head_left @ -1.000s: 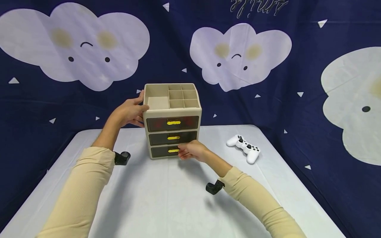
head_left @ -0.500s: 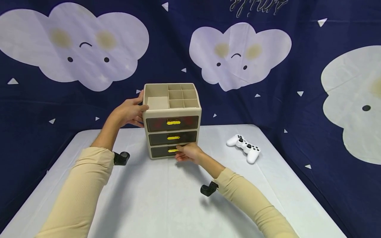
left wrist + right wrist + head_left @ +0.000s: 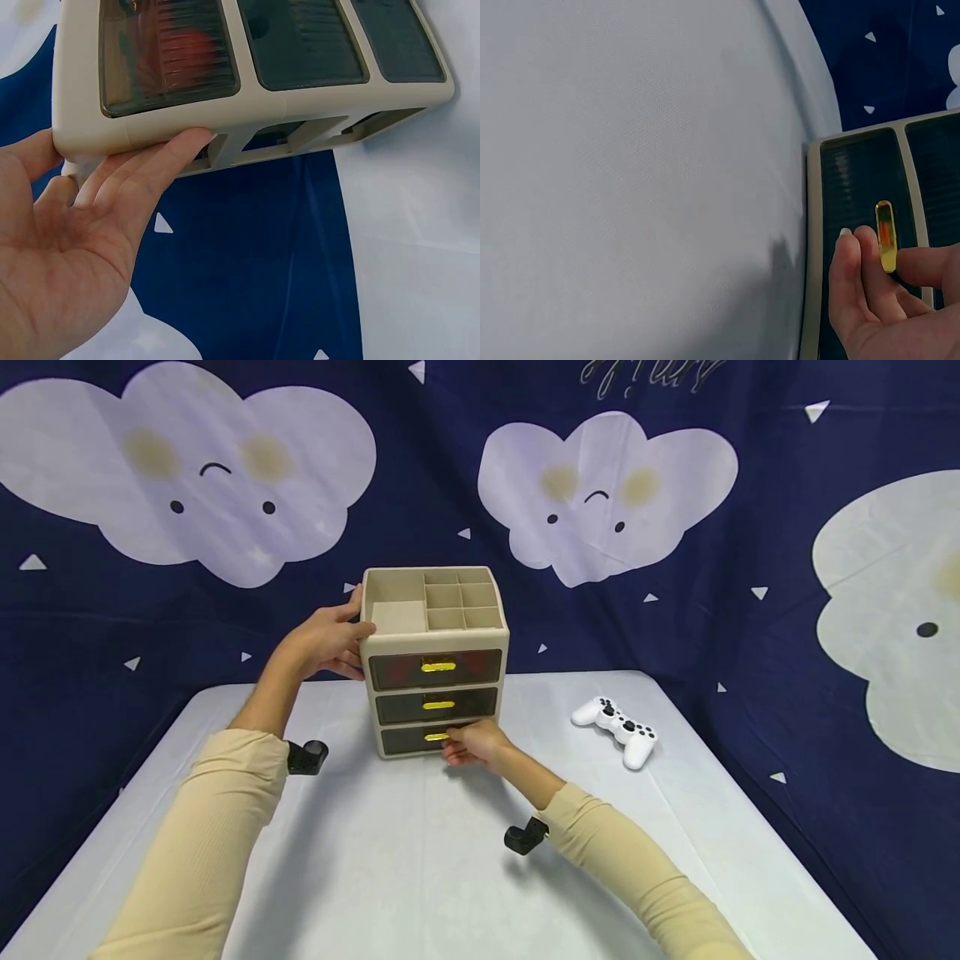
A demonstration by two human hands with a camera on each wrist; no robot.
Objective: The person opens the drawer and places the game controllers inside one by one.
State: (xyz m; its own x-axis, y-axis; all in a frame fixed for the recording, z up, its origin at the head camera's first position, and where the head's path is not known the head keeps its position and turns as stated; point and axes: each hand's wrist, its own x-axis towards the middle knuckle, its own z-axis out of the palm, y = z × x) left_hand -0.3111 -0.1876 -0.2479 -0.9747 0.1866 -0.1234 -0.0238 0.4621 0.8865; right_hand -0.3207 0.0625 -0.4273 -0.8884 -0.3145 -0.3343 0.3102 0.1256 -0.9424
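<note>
A cream desktop drawer organizer with several compartments on top stands at the back of the table. Its three dark see-through drawers have yellow handles and look pushed in. My left hand rests on the organizer's left side, thumb at the top rim; in the left wrist view the fingers lie fairly straight along the side wall. Low at the front, my right hand pinches the bottom drawer's yellow handle between thumb and fingers. Something red shows blurred through the top drawer.
To the right of the organizer a white game controller lies on the white-covered table. Close behind hangs a dark blue curtain with a cloud print.
My right hand has shifted slightly left onto the bottom drawer's handle, its forearm following. The left hand stays against the organizer, which keeps its place.
</note>
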